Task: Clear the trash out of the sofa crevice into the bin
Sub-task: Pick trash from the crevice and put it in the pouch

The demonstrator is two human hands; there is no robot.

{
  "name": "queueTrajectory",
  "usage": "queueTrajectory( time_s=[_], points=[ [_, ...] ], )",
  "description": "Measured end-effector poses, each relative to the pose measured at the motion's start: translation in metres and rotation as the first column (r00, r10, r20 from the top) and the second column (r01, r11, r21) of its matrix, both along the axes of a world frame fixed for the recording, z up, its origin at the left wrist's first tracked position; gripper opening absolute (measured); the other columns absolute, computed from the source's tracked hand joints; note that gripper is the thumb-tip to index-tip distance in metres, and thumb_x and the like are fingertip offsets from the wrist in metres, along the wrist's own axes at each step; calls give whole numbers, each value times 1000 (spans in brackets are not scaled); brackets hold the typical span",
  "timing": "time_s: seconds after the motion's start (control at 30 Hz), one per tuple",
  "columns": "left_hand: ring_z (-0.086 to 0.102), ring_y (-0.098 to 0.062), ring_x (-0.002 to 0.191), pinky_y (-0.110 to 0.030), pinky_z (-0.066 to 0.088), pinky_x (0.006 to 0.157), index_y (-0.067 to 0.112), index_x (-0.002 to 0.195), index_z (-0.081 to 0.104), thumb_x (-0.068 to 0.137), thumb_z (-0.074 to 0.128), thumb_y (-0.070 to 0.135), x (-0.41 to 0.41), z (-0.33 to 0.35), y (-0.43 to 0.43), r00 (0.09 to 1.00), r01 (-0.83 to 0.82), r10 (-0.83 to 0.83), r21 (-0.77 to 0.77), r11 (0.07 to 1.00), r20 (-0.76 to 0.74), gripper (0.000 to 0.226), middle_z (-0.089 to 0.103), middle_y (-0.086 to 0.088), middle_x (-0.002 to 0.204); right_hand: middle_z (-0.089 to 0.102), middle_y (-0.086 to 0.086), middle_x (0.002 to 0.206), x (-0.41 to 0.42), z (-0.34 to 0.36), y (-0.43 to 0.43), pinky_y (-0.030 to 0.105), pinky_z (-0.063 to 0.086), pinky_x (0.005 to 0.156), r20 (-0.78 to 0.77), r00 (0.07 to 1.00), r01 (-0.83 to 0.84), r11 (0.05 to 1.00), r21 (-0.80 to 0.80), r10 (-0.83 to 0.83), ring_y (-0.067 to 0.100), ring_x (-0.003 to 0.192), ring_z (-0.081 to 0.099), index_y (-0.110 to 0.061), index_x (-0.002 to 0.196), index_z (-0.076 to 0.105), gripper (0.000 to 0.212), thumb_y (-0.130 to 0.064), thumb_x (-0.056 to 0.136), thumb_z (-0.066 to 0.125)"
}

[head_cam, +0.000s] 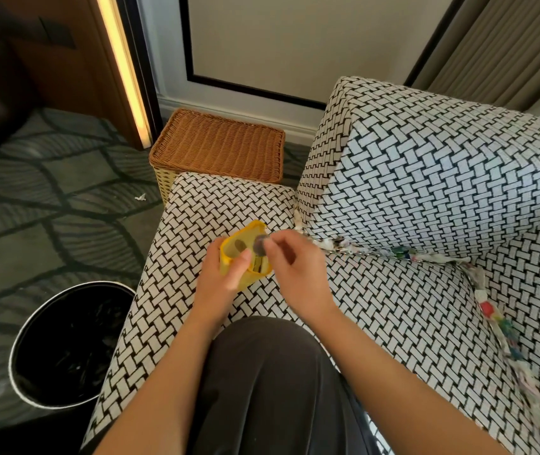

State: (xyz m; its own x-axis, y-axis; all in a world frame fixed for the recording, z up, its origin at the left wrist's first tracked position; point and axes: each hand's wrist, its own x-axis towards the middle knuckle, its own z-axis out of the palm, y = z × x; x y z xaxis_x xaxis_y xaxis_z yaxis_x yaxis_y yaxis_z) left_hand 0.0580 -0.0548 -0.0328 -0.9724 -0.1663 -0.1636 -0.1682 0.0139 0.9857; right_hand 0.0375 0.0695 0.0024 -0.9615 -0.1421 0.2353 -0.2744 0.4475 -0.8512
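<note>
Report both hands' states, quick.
Left hand: holding the yellow pouch.
Right hand: pinching a small dark round object at the pouch's mouth.

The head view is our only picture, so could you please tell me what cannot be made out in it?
All in the head view.
The dark round item pinched by the right hand: motion-blurred, unidentifiable.
Inside of the yellow pouch: partly covered by the left hand.
Contents of the bin: too dark inside to tell.
The crevice trash: buried between sofa cushions, blurred toward the lower right edge.
</note>
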Motion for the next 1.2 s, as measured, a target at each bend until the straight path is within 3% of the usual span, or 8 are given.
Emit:
queueTrajectory(
  time_s=[0.1,0.2,0.33,0.5,0.63,0.83,1.03,1.2],
  points=[
    [54,-18,114,-42,42,101,28,135,34,62,54,70,3,-2,-1,999,-16,13,71,997,41,87,54,-1,127,57,-6,69,1,-2,-4,18,38,56,8,1000,1,1000,21,-1,4,56,45,-12,92,67,12,-14,91,55],
    [54,-12,112,-39,40,103,32,131,39,63,45,73,4,-1,-2,999,-25,22,74,997,38,80,56,8,120,51,-12,65,3,-5,12,15,36,49,78,990,119,990,-69,-114,3,50,42,-19,103,61,15,-14,93,51],
    [50,-9,111,-34,38,101,33,127,41,62,34,77,5,-1,-1,999,-1,-1,45,999,47,80,53,16,114,54,-10,75,5,-37,59,26,46,53,157,929,314,939,141,-335,6,56,46,-21,97,60,9,-19,93,52],
    [51,-12,112,-41,39,102,37,119,43,65,31,78,4,0,-1,999,13,-14,16,1000,50,69,54,15,113,52,-10,86,-3,-67,93,42,53,77,-39,897,419,819,392,-441,10,68,53,-13,104,65,19,-20,87,62],
    [51,-14,113,-35,39,99,31,122,46,76,32,66,4,1,0,997,9,-11,27,1000,71,60,54,7,118,60,0,112,-21,-64,88,29,41,84,-33,875,420,724,547,-482,9,74,53,-16,118,60,33,-33,90,56],
    [50,-16,114,-44,37,105,34,121,45,82,34,64,2,-1,0,993,-13,8,39,999,119,50,52,5,123,49,1,130,-32,-58,83,31,37,88,21,861,314,565,763,-507,16,90,61,-22,132,48,46,-47,94,41],
    [49,-16,113,-36,38,100,32,121,45,94,33,52,1,-1,0,994,-16,13,25,1000,108,36,52,3,120,52,3,123,-45,-52,73,35,32,93,105,794,289,524,801,-598,16,83,60,-21,129,51,59,-60,86,45],
    [48,-10,102,-29,33,89,28,121,45,96,31,42,0,3,2,994,-22,20,8,1000,110,31,52,9,107,60,-1,99,-47,-54,71,32,29,82,48,773,396,540,742,-633,14,69,57,-20,111,61,42,-53,88,49]
  ],
)
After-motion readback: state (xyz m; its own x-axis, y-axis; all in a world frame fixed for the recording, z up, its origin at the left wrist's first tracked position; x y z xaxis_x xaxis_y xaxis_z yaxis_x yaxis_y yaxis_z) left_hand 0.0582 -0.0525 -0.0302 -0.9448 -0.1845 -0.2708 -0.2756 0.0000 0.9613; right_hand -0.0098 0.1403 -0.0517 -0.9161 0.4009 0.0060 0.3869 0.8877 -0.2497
